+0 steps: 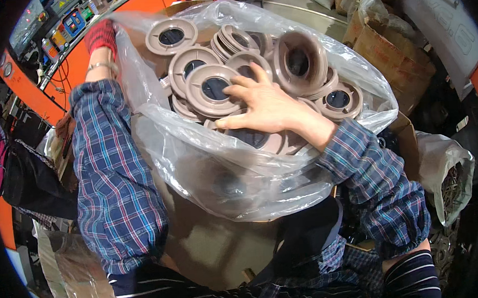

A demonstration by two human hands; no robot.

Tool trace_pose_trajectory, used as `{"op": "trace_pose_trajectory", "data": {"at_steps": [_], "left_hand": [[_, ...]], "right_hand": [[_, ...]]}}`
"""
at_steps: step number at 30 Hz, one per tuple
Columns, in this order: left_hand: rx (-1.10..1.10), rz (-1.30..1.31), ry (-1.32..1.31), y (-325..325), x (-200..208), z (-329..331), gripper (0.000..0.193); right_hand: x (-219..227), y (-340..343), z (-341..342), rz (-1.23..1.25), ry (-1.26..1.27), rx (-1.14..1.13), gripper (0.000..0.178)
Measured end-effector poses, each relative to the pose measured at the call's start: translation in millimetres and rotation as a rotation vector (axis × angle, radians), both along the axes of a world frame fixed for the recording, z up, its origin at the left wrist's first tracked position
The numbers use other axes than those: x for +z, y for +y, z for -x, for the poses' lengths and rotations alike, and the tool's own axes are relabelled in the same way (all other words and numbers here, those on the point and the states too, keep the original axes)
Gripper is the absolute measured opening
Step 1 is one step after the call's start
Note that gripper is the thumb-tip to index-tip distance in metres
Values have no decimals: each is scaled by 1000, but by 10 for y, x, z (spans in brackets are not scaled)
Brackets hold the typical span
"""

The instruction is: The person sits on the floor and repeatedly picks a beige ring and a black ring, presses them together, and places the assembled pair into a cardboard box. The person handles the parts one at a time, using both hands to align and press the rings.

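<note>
Orange workshop machinery (29,90) stands to the left of one open, clear plastic bag (208,190). Inside the bag lie at least ten round, pinkish-brown rings (194,94), overlapping and partly stacked; the full count is hidden. Two hands show. One, the bare right hand (261,106), spreads its fingers wide on the rings mid-bag. One, the red-gloved left hand (101,37), is closed on the bag's far-left rim. One white sack (433,155) of thin brown pieces sits to the bag's right.

Left arm (113,174) stretched ahead, left hand (101,38) red-gloved; right arm (378,181) angled inward, right hand (266,108) bare, fingers (261,75) spread.
</note>
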State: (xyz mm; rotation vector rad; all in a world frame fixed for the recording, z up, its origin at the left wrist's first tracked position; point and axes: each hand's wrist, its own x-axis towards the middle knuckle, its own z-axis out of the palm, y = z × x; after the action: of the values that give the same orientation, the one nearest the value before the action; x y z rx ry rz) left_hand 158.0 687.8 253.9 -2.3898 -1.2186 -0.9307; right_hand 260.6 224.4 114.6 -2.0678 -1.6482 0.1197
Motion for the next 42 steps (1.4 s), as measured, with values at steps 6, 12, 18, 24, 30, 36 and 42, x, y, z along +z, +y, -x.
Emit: {"op": "trace_pose_trajectory", "data": {"at_steps": [6,12,18,24,30,36,42], "left_hand": [[-124,-185,62,-360,299,93,34],[-258,431,-600,-87,282,733,44],[-185,-124,131,-99,342,1101,36],[-250,-31,271,-870,248,676,37],[-645,479,-361,-1279,29,729,51],[-614,598,-493,-1253,-19,930,54],[-524,473,-442,-1493,-32,857,49]], "right_hand": [[-65,636,-309,43,-71,25,89],[-89,774,-859,119,-64,-267,76],[-146,726,-872,69,-78,-330,79],[-200,416,-629,89,-79,-224,80],[137,-104,-345,-65,-136,-182,76],[-114,-1304,165,-300,128,169,44],[32,-1726,236,-330,-76,83,18]]}}
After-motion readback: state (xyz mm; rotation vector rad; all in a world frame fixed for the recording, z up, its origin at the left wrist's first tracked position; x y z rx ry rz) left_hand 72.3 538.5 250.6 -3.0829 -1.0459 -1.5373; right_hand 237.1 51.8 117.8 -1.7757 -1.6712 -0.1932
